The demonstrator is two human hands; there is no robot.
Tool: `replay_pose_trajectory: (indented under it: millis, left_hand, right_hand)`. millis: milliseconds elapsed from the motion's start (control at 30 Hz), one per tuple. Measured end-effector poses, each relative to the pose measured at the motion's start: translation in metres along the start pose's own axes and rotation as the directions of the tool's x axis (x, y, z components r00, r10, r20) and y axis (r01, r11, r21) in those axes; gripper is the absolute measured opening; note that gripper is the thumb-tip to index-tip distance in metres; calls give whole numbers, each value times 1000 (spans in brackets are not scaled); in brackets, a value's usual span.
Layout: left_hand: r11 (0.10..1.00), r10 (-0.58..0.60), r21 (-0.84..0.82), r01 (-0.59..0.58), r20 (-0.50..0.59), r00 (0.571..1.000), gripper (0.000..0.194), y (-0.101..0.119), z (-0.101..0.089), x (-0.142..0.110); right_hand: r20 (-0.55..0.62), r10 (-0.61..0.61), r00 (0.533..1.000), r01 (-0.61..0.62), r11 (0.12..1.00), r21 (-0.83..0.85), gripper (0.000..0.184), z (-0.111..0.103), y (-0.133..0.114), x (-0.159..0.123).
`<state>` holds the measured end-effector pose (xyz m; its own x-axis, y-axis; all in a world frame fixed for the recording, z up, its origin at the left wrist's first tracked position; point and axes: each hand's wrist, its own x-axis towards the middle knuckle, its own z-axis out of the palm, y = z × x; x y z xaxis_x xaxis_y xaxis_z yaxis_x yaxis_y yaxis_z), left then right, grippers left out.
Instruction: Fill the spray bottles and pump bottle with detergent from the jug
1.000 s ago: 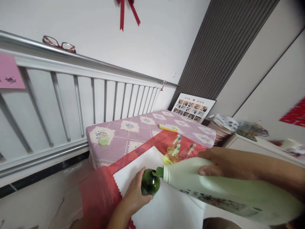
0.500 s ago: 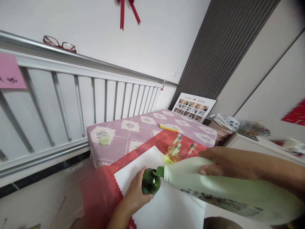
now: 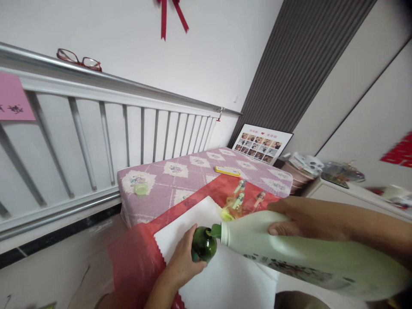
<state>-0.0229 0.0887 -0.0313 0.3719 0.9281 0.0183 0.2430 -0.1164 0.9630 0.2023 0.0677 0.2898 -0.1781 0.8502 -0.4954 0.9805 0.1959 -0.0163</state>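
Observation:
My left hand (image 3: 186,262) is wrapped round a small dark green bottle (image 3: 204,245), whose open mouth points up and to the right. From the right, my right hand (image 3: 286,223) grips a large pale green jug (image 3: 309,259), tilted almost level. The jug's green spout (image 3: 216,231) meets the mouth of the green bottle. Whether liquid is flowing between them I cannot make out. Beneath both lies a white sheet with a scalloped edge (image 3: 222,283). Just behind the jug's neck stand several small bottles with pale green and pink tops (image 3: 239,199).
A red cloth (image 3: 138,262) covers part of a purple patterned table cover (image 3: 161,182). On the cover lie a pale green cap (image 3: 140,189) and a yellow case (image 3: 227,171). A radiator (image 3: 148,133) runs along the wall, with glasses (image 3: 79,59) on its pipe. A photo board (image 3: 262,143) leans behind.
Almost nothing differs. Both hands keep their holds, and the spout stays at the bottle's mouth. The view has shifted very slightly.

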Motion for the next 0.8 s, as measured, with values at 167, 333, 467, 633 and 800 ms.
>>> replay_pose_trajectory:
  millis: [167, 333, 467, 633, 800]
  left_hand:
    - [1000, -14, 11, 14, 4, 1000, 105, 1, 0, 0]
    - [999, -29, 16, 29, 13, 999, 105, 4, -1, -1]
    - [1000, -11, 22, 11, 1, 1000, 104, 0, 1, 0]
    - [1000, 3, 20, -3, -4, 1000, 104, -4, 3, 1]
    - [1000, 3, 6, -3, -8, 1000, 102, -4, 1, 1]
  right_hand:
    - [8, 42, 999, -41, 999, -30, 62, -1, -4, -2]
    - [14, 48, 999, -48, 998, -27, 62, -1, -4, -2]
    - [7, 31, 999, -31, 999, -15, 59, 0, -1, -1]
    - [-13, 32, 999, -32, 999, -14, 56, 2, 0, -1]
    - [6, 60, 998, -59, 998, -33, 53, 1, -1, 1]
